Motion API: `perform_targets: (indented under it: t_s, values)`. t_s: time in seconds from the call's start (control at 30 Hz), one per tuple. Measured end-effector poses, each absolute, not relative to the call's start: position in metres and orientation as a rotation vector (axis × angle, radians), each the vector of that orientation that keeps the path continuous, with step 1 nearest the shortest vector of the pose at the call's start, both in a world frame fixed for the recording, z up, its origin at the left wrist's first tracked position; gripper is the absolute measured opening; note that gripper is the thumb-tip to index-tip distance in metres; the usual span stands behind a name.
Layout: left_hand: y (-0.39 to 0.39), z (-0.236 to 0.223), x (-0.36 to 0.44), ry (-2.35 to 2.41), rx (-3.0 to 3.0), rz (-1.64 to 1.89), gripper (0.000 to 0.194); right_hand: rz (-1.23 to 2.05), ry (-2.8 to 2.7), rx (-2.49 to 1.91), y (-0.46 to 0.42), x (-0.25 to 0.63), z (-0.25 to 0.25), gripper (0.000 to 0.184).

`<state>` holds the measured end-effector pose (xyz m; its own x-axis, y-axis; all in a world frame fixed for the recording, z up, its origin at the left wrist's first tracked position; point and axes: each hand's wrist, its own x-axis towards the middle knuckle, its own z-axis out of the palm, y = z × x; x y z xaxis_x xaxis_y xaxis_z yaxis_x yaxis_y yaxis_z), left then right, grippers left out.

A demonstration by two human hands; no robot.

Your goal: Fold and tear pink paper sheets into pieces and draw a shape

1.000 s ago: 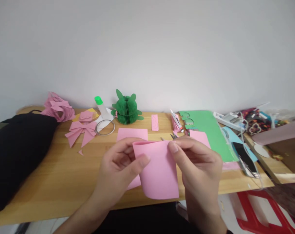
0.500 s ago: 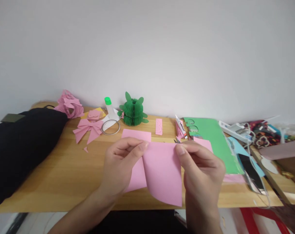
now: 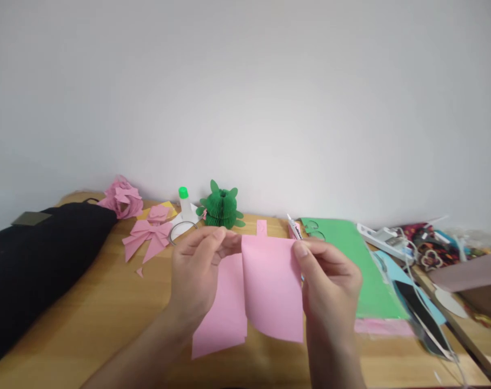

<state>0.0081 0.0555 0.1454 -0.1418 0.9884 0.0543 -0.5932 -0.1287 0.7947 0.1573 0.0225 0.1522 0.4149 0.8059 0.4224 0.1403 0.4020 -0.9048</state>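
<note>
A sheet of pink paper (image 3: 272, 289) hangs in front of me, its lower part curving. My right hand (image 3: 329, 281) pinches its upper right corner between thumb and finger. My left hand (image 3: 199, 267) is closed at the upper left corner, with its thumb off the paper and against the bent index finger. The other fingertips reach the paper's left edge, and whether they grip anything is hidden. Below lies more pink paper (image 3: 223, 319) on the wooden table (image 3: 119, 329), partly covered by the left hand and the held sheet.
Behind stand a green honeycomb paper figure (image 3: 221, 208) and a glue stick (image 3: 184, 202). A pink paper bow (image 3: 148, 235) and a ring (image 3: 172, 231) lie left, near a black bag (image 3: 46, 259). On the right are a glue tube (image 3: 293, 226), green paper (image 3: 351, 259) and a power strip (image 3: 381, 241).
My left thumb has slid left off the held sheet. My right hand still pinches its corner. The view has tilted up, so the table's things sit lower.
</note>
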Motion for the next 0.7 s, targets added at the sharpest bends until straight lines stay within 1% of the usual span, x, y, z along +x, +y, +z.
perform_targets:
  t_s: [0.07,0.23,0.27,0.33,0.37,0.53,0.7]
  values:
    - [0.059,0.153,0.007,0.701,0.787,1.558,0.017,0.552,-1.047,-1.065,0.028,0.156,0.16,0.009]
    - [0.063,0.166,0.012,0.657,1.033,1.283,0.026,0.578,-1.045,-0.952,0.041,0.152,0.179,0.009]
    - [0.065,0.169,0.013,0.665,1.056,1.272,0.024,0.572,-1.061,-0.929,0.044,0.151,0.183,0.008]
    - [0.071,0.176,0.013,0.679,1.1,1.291,0.014,0.545,-1.096,-0.904,0.049,0.152,0.192,0.009]
    - [0.075,0.18,0.013,0.682,1.125,1.307,0.013,0.528,-1.11,-0.9,0.051,0.152,0.198,0.01]
    - [0.092,0.196,0.007,0.71,1.229,1.451,0.018,0.492,-1.135,-0.891,0.06,0.157,0.221,0.012]
    - [0.095,0.198,0.005,0.746,1.378,1.579,0.018,0.454,-1.098,-0.903,0.065,0.157,0.226,0.014]
